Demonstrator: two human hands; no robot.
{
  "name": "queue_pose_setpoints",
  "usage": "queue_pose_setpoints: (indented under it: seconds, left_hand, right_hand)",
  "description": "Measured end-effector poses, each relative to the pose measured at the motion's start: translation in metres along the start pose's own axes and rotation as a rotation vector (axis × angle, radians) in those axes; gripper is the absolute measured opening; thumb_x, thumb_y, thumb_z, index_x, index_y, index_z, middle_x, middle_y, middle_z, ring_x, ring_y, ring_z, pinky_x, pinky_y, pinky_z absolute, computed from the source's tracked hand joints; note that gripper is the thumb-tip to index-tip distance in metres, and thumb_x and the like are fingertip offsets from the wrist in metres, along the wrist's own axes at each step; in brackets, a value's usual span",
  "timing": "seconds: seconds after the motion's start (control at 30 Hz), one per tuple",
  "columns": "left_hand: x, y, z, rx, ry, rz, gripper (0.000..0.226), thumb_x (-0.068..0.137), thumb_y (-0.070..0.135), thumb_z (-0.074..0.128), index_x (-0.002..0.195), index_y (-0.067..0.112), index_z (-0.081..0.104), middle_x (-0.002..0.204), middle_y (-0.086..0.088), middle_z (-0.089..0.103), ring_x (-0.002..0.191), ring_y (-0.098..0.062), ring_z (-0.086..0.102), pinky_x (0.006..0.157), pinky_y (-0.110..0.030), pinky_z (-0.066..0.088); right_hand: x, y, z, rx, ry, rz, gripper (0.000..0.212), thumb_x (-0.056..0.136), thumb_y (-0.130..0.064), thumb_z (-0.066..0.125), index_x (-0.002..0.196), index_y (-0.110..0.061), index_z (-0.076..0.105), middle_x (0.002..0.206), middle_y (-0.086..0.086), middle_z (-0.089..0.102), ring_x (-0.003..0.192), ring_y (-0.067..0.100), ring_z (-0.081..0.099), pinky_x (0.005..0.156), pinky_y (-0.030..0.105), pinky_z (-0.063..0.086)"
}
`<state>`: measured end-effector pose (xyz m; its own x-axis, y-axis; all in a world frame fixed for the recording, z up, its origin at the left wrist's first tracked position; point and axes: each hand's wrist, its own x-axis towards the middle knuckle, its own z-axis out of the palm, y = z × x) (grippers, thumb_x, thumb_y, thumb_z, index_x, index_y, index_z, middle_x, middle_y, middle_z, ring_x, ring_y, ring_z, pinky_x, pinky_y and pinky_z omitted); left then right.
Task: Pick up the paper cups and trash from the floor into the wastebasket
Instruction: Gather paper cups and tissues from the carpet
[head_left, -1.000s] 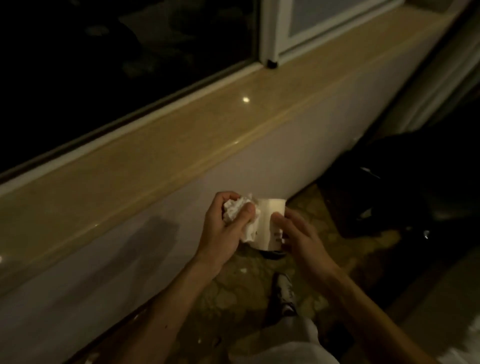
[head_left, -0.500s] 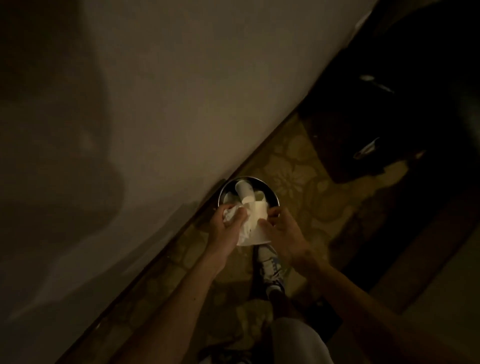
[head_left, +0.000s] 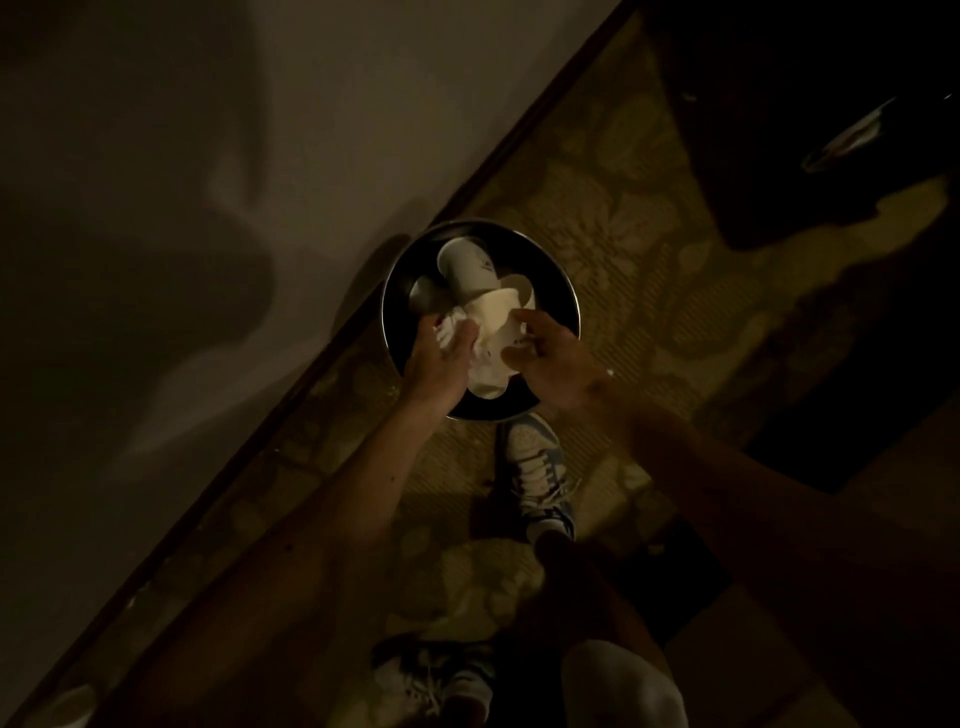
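White tissue (head_left: 451, 332) clenched in left hand (head_left: 435, 364), paper cup (head_left: 496, 319) in right hand (head_left: 553, 358).

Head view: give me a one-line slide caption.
Left hand grips crumpled tissue, right hand holds a paper cup over the wastebasket, another cup already inside.

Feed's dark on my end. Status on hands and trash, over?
Left hand grips crumpled paper. Right hand holds paper cup, both over wastebasket. Another cup lies inside. Nothing blocking the opening.
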<state>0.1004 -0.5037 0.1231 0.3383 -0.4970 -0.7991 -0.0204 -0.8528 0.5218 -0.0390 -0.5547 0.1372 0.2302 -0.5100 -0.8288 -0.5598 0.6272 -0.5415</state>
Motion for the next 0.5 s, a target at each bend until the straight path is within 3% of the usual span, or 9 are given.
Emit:
queue_pose_setpoints:
  seconds: [0.07,0.2,0.3,0.33,0.4,0.47,0.5]
  left_hand:
    - [-0.002,-0.003,-0.002,-0.004,0.001,0.005,0.057,0.097,0.047,0.055,0.145,0.022,0.038,0.131,0.002,0.052,0.112,-0.017,0.054,0.087,-0.032,0.048]
    - [-0.022,0.007,-0.021,0.15,0.002,0.098,0.064,0.097,0.053,0.051,0.152,0.028,0.031,0.154,-0.003,0.039,0.131,-0.022,0.046,0.086,-0.024,0.04]
    - [-0.046,0.027,-0.04,0.365,-0.068,0.164,0.066,0.1,0.049,0.048,0.156,0.027,0.023,0.163,-0.006,0.022,0.145,-0.028,0.029,0.102,-0.032,0.033]
    - [-0.056,0.036,-0.048,0.405,-0.057,0.178,0.064,0.1,0.047,0.05,0.155,0.026,0.026,0.162,-0.007,0.025,0.145,-0.028,0.029,0.107,-0.036,0.033]
    - [-0.082,0.054,-0.064,0.425,-0.015,0.214,0.045,0.099,0.042,0.053,0.139,0.022,0.05,0.145,-0.012,0.048,0.132,-0.031,0.046,0.106,-0.042,0.042]
    - [-0.12,0.069,-0.084,0.468,0.061,0.3,0.024,0.099,0.04,0.054,0.1,0.017,0.061,0.107,-0.012,0.066,0.1,-0.03,0.061,0.084,-0.044,0.052]
    - [-0.144,0.077,-0.097,0.502,0.104,0.361,0.027,0.098,0.039,0.055,0.086,0.015,0.058,0.089,-0.009,0.066,0.086,-0.028,0.062,0.073,-0.042,0.052]
  right_hand:
    - [0.0,0.003,-0.004,-0.05,-0.007,-0.024,0.051,0.094,-0.012,0.061,0.141,-0.023,0.045,0.137,0.007,0.052,0.121,0.024,0.054,0.102,0.04,0.048]
    - [-0.017,-0.001,-0.017,-0.192,0.011,-0.113,0.05,0.093,-0.016,0.061,0.14,-0.028,0.045,0.134,0.007,0.051,0.118,0.023,0.056,0.095,0.039,0.052]
    - [-0.046,-0.014,-0.024,-0.298,0.019,-0.16,0.052,0.093,-0.018,0.061,0.141,-0.027,0.043,0.137,0.012,0.05,0.117,0.03,0.056,0.096,0.049,0.051]
    - [-0.057,-0.019,-0.023,-0.327,0.023,-0.187,0.051,0.093,-0.016,0.061,0.14,-0.023,0.044,0.136,0.014,0.049,0.117,0.032,0.056,0.096,0.051,0.05]
    - [-0.086,-0.034,-0.02,-0.342,0.01,-0.24,0.042,0.093,-0.012,0.06,0.133,-0.015,0.051,0.129,0.017,0.052,0.114,0.034,0.057,0.095,0.051,0.05]
    - [-0.125,-0.052,-0.013,-0.399,-0.007,-0.304,0.024,0.094,-0.017,0.061,0.118,-0.017,0.058,0.11,0.009,0.062,0.103,0.027,0.062,0.083,0.039,0.053]
    - [-0.15,-0.062,-0.009,-0.456,-0.001,-0.348,0.016,0.094,-0.022,0.061,0.11,-0.02,0.058,0.099,0.003,0.064,0.094,0.021,0.064,0.072,0.03,0.05]
